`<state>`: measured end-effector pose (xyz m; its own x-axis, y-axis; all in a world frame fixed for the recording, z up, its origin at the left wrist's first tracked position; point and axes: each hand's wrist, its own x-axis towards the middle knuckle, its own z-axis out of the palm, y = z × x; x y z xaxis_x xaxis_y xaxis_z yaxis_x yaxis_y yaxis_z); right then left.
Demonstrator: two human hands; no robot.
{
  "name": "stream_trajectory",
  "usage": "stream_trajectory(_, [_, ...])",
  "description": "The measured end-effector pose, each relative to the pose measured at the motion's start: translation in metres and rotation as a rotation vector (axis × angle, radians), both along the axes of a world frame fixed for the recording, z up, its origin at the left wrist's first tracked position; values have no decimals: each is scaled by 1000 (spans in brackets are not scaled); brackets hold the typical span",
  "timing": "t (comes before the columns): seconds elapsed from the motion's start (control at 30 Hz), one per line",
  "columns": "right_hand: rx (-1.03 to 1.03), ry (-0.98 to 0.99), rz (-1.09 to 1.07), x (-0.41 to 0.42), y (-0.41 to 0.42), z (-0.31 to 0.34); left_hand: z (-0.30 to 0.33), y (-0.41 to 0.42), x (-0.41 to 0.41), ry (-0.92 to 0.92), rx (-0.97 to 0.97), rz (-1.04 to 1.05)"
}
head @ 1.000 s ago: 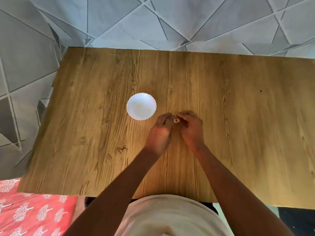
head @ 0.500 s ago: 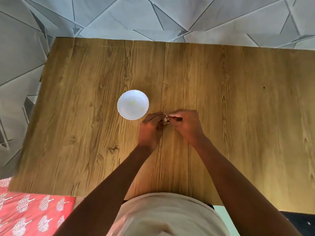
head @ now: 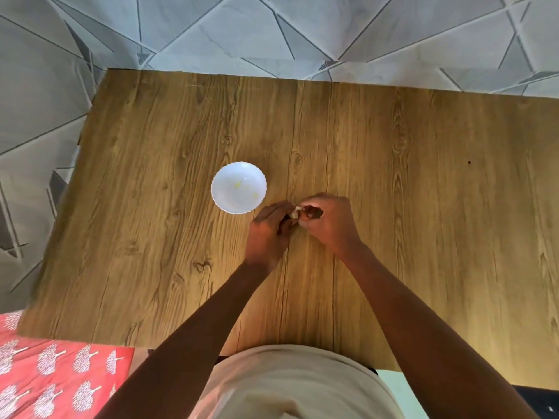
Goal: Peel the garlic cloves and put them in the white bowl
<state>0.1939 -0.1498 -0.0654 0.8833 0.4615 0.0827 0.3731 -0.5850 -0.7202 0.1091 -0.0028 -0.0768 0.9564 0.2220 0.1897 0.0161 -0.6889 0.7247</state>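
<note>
Garlic clove (head: 295,212) pinched btwn left hand (head: 267,234) & right hand (head: 328,223) fingertips, white bowl (head: 239,187) just up-left, nearer left.

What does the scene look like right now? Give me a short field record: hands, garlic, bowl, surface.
left hand: closed on the garlic clove, just right of the bowl
right hand: fingertips pinching at the same clove, apparently its skin
garlic clove: held between both hands above the table, not yet in the bowl
white bowl: upright on the table, two small yellowish bits inside, too small to identify
table: wood grain, no other cloves visible
</note>
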Motion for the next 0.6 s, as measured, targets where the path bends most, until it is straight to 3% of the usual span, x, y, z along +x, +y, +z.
stream_trajectory(0.33, [-3,12,46,-3,-1,4,-4,-5,-2,44,-7,-16])
stream_trajectory(0.6, [177,185,-148,-24,-17,9,4,-9,-3,49,-64,21])
